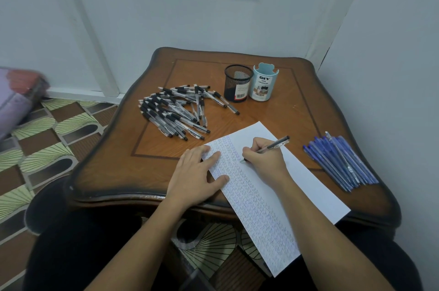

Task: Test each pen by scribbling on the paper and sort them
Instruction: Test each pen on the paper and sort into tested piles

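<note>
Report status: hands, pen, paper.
Right hand grips black-grip pen, tip on paper. Left hand flat, pinning paper. Black-grip pile left, blue pens right; nothing blocking.

Dim, cool, even light, soft shadows, wide-angle bending at edges

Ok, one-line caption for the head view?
Right hand holds a pen to paper the left hand steadies, black pens and blue pens piled either side.

black pens (174, 112): heaped left | blue pens (339, 162): bundled right | black pen (273, 146): tilted, tip on paper (244, 139), left half scribbled
</note>
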Demonstrator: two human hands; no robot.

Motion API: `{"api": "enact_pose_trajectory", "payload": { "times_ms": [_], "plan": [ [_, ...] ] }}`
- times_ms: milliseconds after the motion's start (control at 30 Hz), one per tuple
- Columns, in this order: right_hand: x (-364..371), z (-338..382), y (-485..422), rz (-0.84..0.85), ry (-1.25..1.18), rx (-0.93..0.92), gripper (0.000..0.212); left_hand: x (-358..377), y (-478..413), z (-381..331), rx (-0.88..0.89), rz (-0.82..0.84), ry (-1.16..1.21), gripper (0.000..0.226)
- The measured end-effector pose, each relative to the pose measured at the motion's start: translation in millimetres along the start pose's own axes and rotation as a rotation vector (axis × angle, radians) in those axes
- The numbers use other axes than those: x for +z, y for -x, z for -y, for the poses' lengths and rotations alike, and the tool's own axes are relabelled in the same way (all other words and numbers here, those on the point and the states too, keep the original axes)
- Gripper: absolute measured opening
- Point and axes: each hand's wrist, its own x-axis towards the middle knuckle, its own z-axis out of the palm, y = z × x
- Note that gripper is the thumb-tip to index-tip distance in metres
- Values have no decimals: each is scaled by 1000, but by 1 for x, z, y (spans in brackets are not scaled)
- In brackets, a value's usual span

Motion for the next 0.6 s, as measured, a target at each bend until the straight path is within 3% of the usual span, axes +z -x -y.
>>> {"api": "enact_pose_trajectory", "payload": {
  "times_ms": [600],
  "plan": [
    [1,0,-2,20,-27,32,38,-1,0,-1,-8,6,14,90]
  ]
}}
